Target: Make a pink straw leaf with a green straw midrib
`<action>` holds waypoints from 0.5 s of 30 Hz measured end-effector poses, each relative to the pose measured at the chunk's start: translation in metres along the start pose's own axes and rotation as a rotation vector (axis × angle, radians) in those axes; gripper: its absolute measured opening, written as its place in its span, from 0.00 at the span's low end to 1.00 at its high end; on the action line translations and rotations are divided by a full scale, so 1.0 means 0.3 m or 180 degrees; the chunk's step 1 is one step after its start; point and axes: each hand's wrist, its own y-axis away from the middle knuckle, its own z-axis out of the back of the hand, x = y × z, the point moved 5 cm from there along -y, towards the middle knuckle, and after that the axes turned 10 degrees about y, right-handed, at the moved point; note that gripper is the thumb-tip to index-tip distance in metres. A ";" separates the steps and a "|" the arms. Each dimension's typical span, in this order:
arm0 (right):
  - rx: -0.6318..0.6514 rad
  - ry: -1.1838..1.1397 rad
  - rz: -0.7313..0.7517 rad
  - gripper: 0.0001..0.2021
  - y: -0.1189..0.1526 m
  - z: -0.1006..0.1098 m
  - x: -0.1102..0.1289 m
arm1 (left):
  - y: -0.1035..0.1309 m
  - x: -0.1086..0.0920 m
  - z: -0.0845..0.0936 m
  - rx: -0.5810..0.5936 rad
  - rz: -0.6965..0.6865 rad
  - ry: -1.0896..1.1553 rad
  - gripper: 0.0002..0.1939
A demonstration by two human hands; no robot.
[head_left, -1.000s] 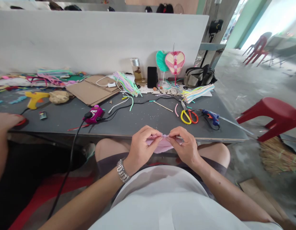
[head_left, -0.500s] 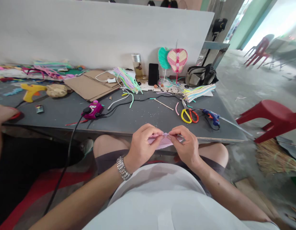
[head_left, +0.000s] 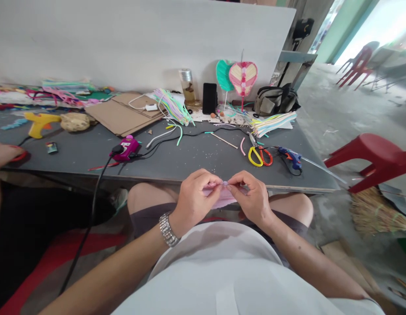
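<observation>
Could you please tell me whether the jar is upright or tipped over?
The jar is upright: its silver lid is at the top, with the clear body below.

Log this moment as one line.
left hand: pinching pink piece | right hand: pinching same piece | scissors, blue glue gun: on table

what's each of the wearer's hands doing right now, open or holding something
Left hand: closed, pinching the small lavender piece above the pink sheet.
Right hand: closed, pinching the same piece from the other side.
</observation>
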 end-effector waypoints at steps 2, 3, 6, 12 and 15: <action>-0.0002 -0.0021 -0.0039 0.03 0.001 -0.003 -0.009 | -0.003 0.001 0.000 0.0011 0.0032 -0.0034 0.05; 0.0002 -0.0049 -0.0055 0.02 0.002 -0.003 -0.013 | -0.004 0.002 -0.001 0.0026 0.0060 -0.0023 0.05; 0.0015 -0.0138 -0.0089 0.03 0.003 -0.003 -0.018 | -0.006 0.011 -0.004 0.0099 0.0168 0.0070 0.05; -0.0135 -0.0151 -0.0144 0.04 -0.002 0.003 -0.016 | -0.003 0.074 -0.013 0.0194 0.0987 0.0365 0.04; -0.0190 -0.0172 -0.0198 0.05 -0.008 0.000 -0.016 | -0.004 0.099 -0.024 0.0310 0.1271 0.0412 0.06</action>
